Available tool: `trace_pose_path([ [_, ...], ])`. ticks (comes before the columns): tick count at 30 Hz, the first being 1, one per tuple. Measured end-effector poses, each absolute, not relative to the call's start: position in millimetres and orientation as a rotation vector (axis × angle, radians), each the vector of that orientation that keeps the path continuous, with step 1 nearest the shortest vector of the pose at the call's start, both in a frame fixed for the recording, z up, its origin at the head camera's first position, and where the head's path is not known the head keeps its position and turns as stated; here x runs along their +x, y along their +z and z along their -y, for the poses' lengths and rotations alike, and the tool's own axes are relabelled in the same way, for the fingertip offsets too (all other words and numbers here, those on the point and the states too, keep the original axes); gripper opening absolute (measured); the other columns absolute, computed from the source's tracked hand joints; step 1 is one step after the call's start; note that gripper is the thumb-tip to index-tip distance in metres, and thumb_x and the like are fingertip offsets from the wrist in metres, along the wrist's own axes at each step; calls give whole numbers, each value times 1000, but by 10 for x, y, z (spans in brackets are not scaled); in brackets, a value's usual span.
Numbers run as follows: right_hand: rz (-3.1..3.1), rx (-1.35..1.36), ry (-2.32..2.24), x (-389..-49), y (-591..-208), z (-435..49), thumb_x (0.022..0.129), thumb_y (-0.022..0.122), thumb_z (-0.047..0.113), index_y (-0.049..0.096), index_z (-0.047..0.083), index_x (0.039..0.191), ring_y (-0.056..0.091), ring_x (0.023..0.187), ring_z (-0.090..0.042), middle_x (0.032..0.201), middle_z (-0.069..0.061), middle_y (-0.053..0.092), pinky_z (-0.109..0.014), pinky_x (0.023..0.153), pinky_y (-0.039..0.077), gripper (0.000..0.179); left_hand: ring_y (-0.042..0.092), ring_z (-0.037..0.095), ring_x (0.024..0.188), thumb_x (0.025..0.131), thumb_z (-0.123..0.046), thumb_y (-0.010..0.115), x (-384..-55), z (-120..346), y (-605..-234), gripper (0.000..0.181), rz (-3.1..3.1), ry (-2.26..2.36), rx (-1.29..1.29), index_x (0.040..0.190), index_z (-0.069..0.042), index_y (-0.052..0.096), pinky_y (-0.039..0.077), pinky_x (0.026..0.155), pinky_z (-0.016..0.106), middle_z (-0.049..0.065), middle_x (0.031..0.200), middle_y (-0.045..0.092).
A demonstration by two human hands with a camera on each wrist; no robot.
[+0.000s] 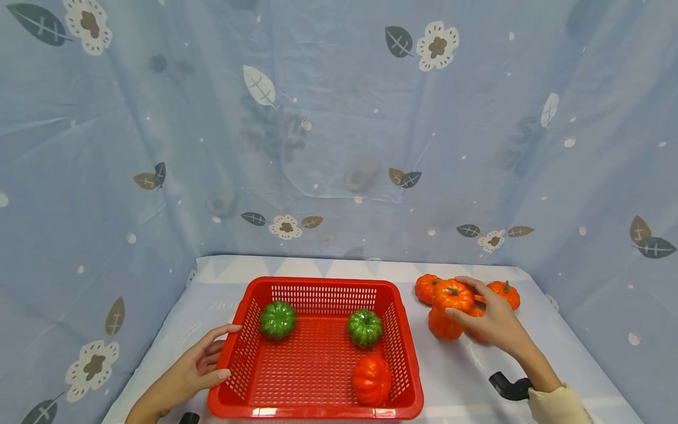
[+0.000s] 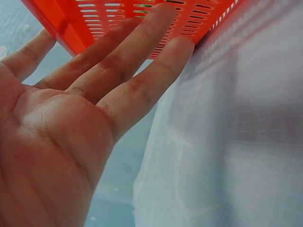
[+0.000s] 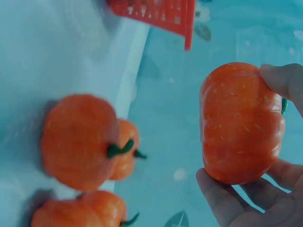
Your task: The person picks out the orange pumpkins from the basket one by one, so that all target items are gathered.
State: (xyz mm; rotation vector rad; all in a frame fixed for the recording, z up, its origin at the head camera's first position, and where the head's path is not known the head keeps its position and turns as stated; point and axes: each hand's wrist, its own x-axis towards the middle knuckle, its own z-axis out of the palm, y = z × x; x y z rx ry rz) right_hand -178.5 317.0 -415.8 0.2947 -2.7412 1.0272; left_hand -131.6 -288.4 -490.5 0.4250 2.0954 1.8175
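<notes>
My right hand grips a small orange pumpkin between thumb and fingers, held above several other orange pumpkins on the table. In the right wrist view the held pumpkin hangs apart from the orange pumpkins lying below. A red plastic basket stands left of them. Inside it sit two green pumpkins and one orange-red pumpkin. With fingers extended, my left hand touches the basket's left side; the left wrist view shows its fingers against the slotted wall.
The table has a pale patterned cover. Blue floral cloth hangs behind it and on both sides. A black curved piece is at the right wrist, and part of another black piece shows near the left.
</notes>
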Motion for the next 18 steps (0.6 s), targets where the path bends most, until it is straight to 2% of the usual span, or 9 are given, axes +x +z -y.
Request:
trace_pose_path([
  [4,2736,247,1045,-1749,-4159,-3319,89,81,43,48,14,150,58,118,-44,142,-21,53,-63,90,55,75,63,16,120,99,-3,63,-1319,2886,-4903,72,-2089,1822,430,160,-10,25,59,90,43,40,149,36],
  [7,2734,215,1068,-1733,-4168,-3421,90,80,43,46,12,151,59,120,-45,144,-21,51,-58,91,56,77,64,16,120,99,-4,63,-1319,2883,-4898,72,-2088,1822,426,160,-10,25,59,90,43,40,148,37],
  [9,2745,185,1068,-1722,-4172,-3485,90,79,44,44,10,152,59,120,-46,144,-22,50,-50,89,59,79,64,15,120,99,-4,63,-1316,2881,-4894,72,-2086,1822,420,160,-10,25,59,90,43,39,149,37],
  [11,2750,159,1088,-1715,-4174,-3551,91,78,44,41,8,154,58,121,-46,145,-23,49,-36,87,60,81,64,15,119,99,-4,63,-1311,2880,-4891,72,-2085,1822,415,160,-9,25,59,90,44,40,149,36],
  [13,2753,129,1083,-1704,-4177,-3619,92,77,45,40,7,154,57,123,-47,146,-24,48,-20,85,55,82,64,14,119,100,-5,63,-1309,2878,-4889,71,-2085,1821,412,159,-9,24,59,90,44,40,149,36],
  [15,2753,101,1065,-1696,-4183,-3682,92,77,45,39,5,154,54,124,-45,145,-25,48,-11,83,51,83,64,14,119,99,-4,63,-1309,2876,-4889,71,-2084,1823,407,159,-9,25,59,90,44,40,149,36],
  [18,2746,60,1037,-1684,-4196,-3772,92,77,45,39,4,154,50,125,-43,143,-25,49,-12,86,52,83,64,13,119,99,-4,63,-1316,2871,-4895,71,-2094,1820,419,159,-9,25,59,89,43,39,148,37],
])
